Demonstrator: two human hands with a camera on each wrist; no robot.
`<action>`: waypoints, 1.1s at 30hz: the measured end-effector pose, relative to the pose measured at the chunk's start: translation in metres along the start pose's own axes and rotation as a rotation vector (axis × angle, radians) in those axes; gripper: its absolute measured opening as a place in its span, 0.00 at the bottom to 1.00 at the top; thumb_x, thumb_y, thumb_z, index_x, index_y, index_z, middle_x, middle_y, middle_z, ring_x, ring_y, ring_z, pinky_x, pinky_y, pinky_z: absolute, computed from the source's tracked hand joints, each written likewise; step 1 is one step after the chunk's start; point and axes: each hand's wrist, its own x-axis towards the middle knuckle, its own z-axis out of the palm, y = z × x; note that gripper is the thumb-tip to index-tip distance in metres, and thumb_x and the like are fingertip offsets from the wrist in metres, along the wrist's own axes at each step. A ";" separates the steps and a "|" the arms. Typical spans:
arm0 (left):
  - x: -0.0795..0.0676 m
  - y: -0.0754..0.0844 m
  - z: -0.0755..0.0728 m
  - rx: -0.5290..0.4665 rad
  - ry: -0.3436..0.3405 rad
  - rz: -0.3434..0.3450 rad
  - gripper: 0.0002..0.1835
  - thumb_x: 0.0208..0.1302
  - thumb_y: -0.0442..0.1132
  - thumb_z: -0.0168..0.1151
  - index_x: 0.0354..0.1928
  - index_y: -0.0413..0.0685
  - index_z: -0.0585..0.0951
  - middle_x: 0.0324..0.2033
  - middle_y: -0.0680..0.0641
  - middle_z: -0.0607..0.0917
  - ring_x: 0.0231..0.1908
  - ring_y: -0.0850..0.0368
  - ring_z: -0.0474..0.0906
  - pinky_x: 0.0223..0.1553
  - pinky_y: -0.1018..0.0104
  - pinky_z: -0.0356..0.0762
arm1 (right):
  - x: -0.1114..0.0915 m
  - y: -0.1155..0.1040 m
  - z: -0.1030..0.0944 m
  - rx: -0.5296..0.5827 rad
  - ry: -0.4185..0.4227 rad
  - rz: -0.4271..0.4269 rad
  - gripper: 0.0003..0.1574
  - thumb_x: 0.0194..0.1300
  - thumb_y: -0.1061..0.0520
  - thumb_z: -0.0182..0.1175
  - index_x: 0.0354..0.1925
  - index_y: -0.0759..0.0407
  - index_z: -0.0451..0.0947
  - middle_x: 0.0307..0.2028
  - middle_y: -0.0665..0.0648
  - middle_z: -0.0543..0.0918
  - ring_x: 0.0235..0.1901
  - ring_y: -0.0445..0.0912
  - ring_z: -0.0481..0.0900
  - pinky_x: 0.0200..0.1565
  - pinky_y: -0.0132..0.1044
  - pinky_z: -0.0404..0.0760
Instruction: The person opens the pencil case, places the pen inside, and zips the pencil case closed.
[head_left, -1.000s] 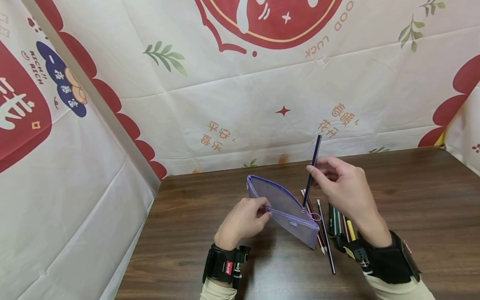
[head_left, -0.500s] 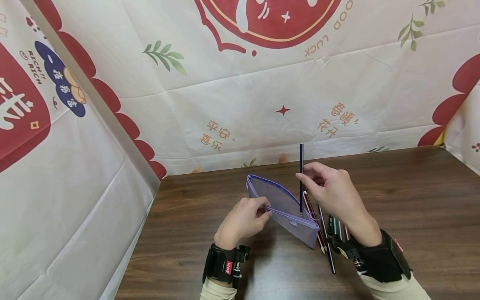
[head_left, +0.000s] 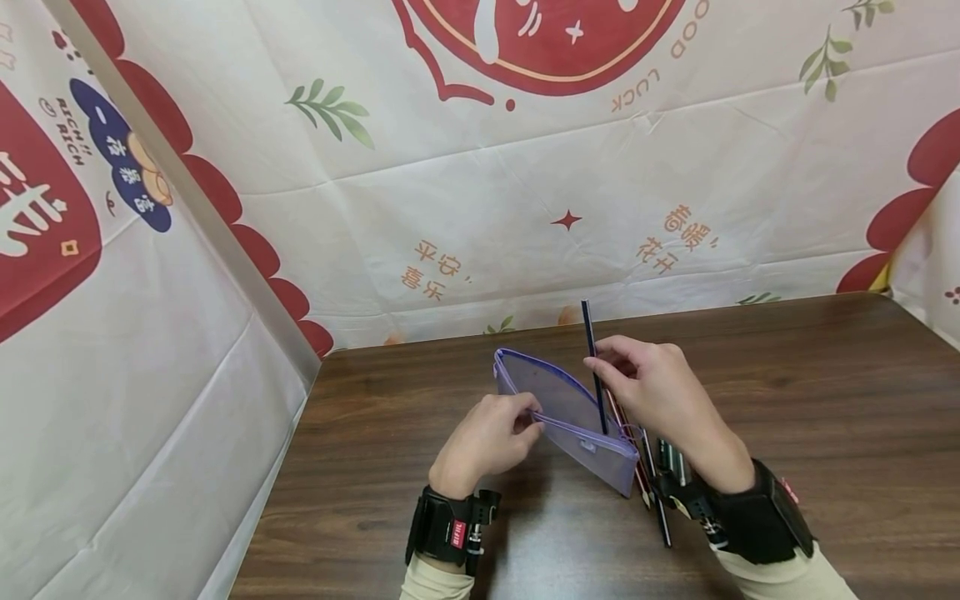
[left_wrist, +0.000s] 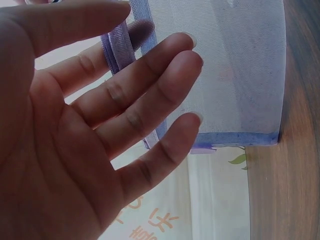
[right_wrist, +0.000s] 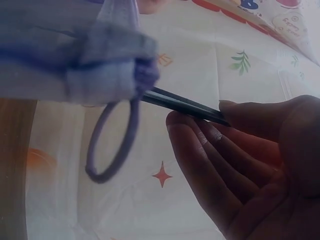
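Note:
A purple mesh zip pouch stands with its mouth spread on the table. My left hand pinches the near edge of its mouth between thumb and index finger, as the left wrist view also shows; the other fingers extend along the mesh. My right hand pinches a dark blue pencil near its middle. The pencil is nearly upright, tilted slightly left at the top, with its lower end inside the pouch's mouth. In the right wrist view the pencil passes behind the pouch's corner, where a purple loop hangs.
Several pencils lie on the wooden table just right of the pouch, partly under it. More green pencils are partly hidden by the right wrist. A printed white cloth hangs behind the table, another on the left.
My right hand has moved left and slightly down with the pencil, whose lower end has entered the pouch's mouth. The pencil's top has swung left. The left hand and pouch have stayed put.

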 end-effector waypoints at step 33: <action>0.000 0.000 0.000 0.002 -0.003 -0.001 0.05 0.62 0.39 0.60 0.38 0.49 0.81 0.22 0.56 0.78 0.18 0.68 0.68 0.18 0.74 0.66 | -0.002 -0.003 0.019 -0.058 -0.195 -0.007 0.04 0.57 0.62 0.64 0.32 0.63 0.82 0.19 0.51 0.82 0.16 0.35 0.70 0.19 0.34 0.74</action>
